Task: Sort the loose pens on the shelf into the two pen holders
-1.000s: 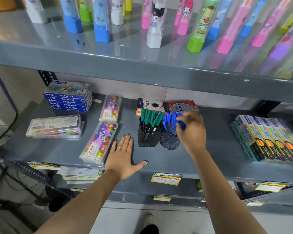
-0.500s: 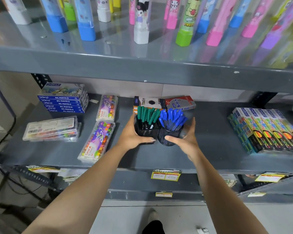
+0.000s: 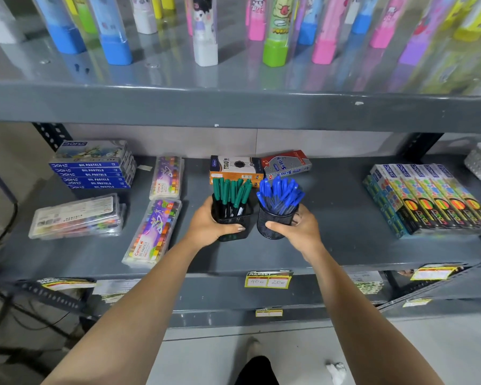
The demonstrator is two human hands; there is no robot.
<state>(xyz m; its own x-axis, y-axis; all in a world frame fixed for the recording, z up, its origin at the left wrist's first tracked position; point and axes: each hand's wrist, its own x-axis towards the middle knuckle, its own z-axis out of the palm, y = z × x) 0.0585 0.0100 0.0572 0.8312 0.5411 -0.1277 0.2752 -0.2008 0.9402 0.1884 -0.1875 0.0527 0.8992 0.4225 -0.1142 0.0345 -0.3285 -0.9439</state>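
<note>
Two black mesh pen holders stand side by side on the grey shelf (image 3: 331,245). The square holder (image 3: 233,227) on the left is full of green pens (image 3: 231,191). The round holder (image 3: 272,222) on the right is full of blue pens (image 3: 279,194). My left hand (image 3: 206,226) wraps around the square holder from its left side. My right hand (image 3: 300,227) grips the round holder from its right side. I see no loose pens lying on the shelf.
Two pen boxes (image 3: 258,168) lie right behind the holders. Oil pastel packs (image 3: 156,232) and stacked blue boxes (image 3: 92,169) fill the left. Colour boxes (image 3: 428,201) sit at the right. The upper shelf (image 3: 233,104) with tall tubes overhangs.
A second ago my right hand was at the blue pens and my left lay flat on the shelf. Both hands then closed around the holders and stay there.
</note>
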